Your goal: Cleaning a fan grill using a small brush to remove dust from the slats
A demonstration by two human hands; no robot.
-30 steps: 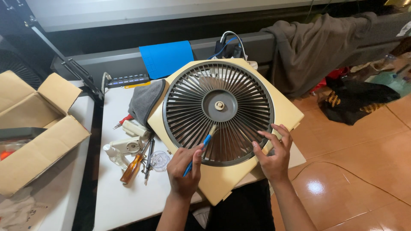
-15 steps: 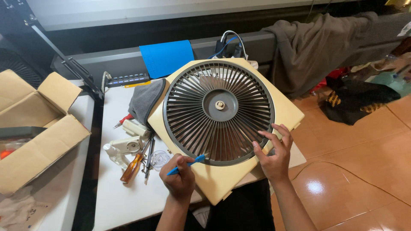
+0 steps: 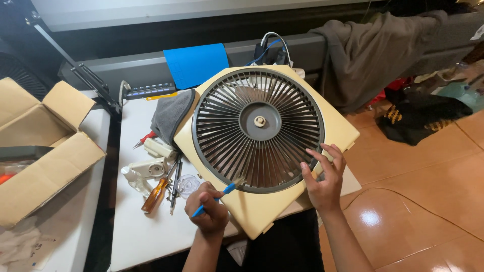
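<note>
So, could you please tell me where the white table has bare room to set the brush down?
Bare patch: the white table front, between screwdriver, left hand and near edge. Crowded: the tool cluster beside the grey cloth, and right of it, where the fan lies.

Light is even and moderately bright, coming from overhead. It leaves a round white glare spot on the glossy orange floor tiles [image 3: 372, 217] at the near right. The far edge and the far left corner fall into deep shadow. The white table [image 3: 146, 236] shows only soft, short shadows. Focus is sharp in the centre. Wide-angle distortion bends straight lines toward the edges.
</note>
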